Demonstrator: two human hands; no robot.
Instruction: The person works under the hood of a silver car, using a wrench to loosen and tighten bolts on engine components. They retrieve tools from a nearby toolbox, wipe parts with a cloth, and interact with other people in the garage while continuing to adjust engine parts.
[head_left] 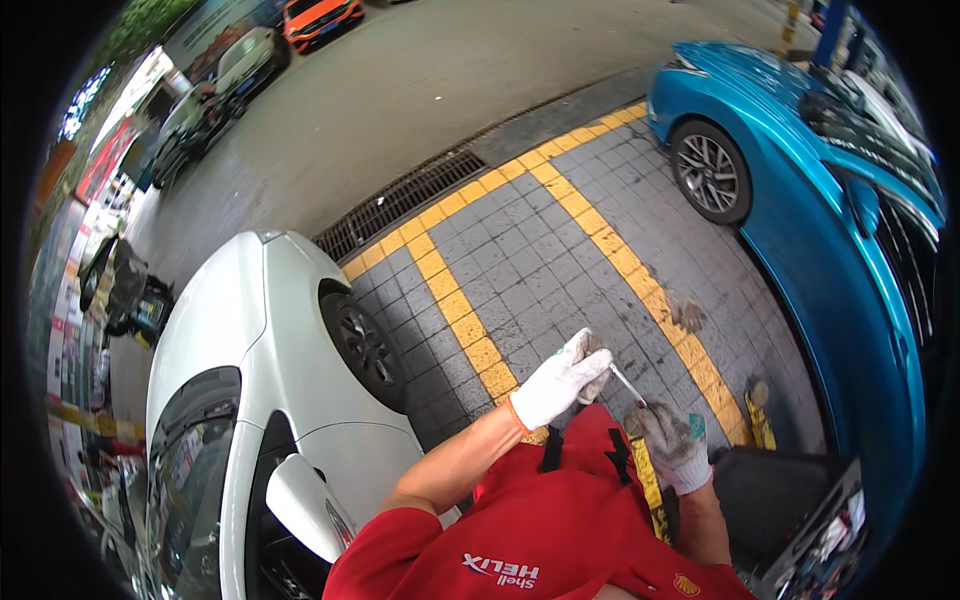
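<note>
My left hand point(568, 382), in a white work glove with an orange cuff, is held in front of my red shirt with its fingers curled in. What those fingers close on, if anything, is hidden. My right hand point(676, 440), in a dirty grey-and-white glove, grips a slim silvery metal tool point(627, 383). The tool slants up and left from that fist, and its far end comes up to my left fingertips. Its exact kind is too small to make out.
A white car point(290, 340) stands close on my left, a blue car point(810, 260) on my right. Beside my right arm is a black cart or tray point(770, 490) with a yellow-and-black bar point(760, 415) near it. Yellow lines point(615, 250) and a drain grate point(400, 205) cross the ground ahead.
</note>
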